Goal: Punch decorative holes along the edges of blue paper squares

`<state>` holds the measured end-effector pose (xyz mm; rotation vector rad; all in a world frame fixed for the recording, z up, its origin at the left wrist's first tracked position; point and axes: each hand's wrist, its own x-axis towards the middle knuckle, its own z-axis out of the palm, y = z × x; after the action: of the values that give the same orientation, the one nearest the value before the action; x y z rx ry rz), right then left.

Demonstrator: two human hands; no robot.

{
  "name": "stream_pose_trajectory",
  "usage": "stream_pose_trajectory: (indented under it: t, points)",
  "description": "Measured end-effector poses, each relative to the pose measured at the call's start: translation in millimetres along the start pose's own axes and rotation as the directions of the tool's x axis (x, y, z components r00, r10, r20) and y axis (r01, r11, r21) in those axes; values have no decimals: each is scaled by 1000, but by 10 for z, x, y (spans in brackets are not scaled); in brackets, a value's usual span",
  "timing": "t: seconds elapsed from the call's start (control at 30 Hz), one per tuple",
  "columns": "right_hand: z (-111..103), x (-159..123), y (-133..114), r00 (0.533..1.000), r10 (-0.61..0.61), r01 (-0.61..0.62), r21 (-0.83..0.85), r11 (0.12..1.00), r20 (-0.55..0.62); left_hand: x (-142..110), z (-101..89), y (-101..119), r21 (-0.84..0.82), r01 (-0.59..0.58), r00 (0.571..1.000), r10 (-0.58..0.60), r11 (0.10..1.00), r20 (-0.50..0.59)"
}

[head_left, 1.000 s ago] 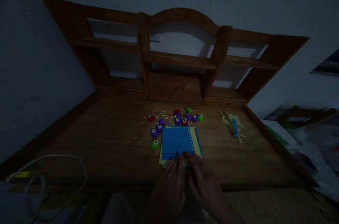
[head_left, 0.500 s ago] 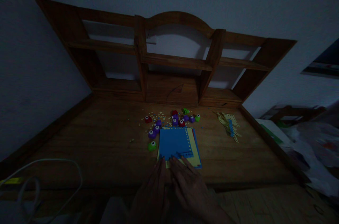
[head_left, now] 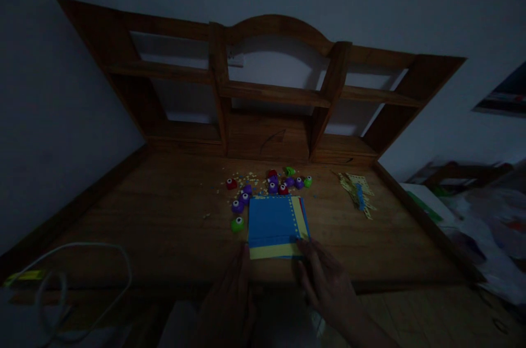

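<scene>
At the far left, a white cable (head_left: 123, 252) curled in loops by the near edge of the wooden desk (head_left: 164, 216), with a yellow object (head_left: 27, 275) behind part of it. Further right, the left hand (head_left: 228, 293) lay at the near left corner of the paper, its fingers stretched out and close together. It had hold of nothing that could be seen, and whether its fingertips touched the paper could not be told. Beyond it sat a green eyed piece (head_left: 237, 224), two purple eyed pieces (head_left: 237, 206) and a red eyed piece (head_left: 231, 184), small and rounded, with pale paper bits (head_left: 246, 177) scattered near the red one.

In the middle lay the stack: a blue sheet (head_left: 271, 219) on top, a row of holes along its right side, and a yellow sheet (head_left: 275, 252) showing below it at the near and right edges. More purple, red and green pieces clustered just behind. The right hand (head_left: 329, 282) was partly open, fingers slightly bent, fingertips at the stack's near right corner — whether it pinched the paper could not be told.

Well to the right lay a heap of yellow perforated strips (head_left: 364, 181) with a blue strip (head_left: 360, 197) across it; past the desk edge stood a pale plastic bag (head_left: 493, 238).
</scene>
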<state>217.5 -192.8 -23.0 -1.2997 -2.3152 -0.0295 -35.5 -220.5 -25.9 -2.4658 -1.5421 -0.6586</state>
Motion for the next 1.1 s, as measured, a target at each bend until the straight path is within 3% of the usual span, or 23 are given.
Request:
stream_pose_trajectory:
  t: [0.13,0.23,0.3,0.37,0.5,0.8,1.0,1.1]
  points:
    - [51,-42,-44,997,-19,17,-35,999,-72,120,-127,84,1,35,999,-35,999,-28]
    - [102,-43,-90,994,-43,36,-68,997,-101,267,-76,240,-41,-129,992,129,991,-6]
    - [115,-42,-100,994,-62,53,-96,994,-95,321,58,308,-59,-305,952,305,951,3]
    - [110,-38,-102,995,-65,55,-123,991,-79,326,212,314,-49,-324,945,325,945,12]
    - [77,-14,-122,995,-68,56,-140,989,-79,276,347,200,-43,-301,950,303,953,75]
    - [36,37,-162,995,-32,22,-101,995,-98,179,19,-74,-34,-264,955,267,964,129]
    - [5,85,-114,995,-42,32,-106,994,-86,-57,-66,-369,-15,-200,969,200,980,148]
    - [-24,183,-141,996,-33,26,-83,996,-87,-72,-107,-397,-12,-157,978,157,988,135]
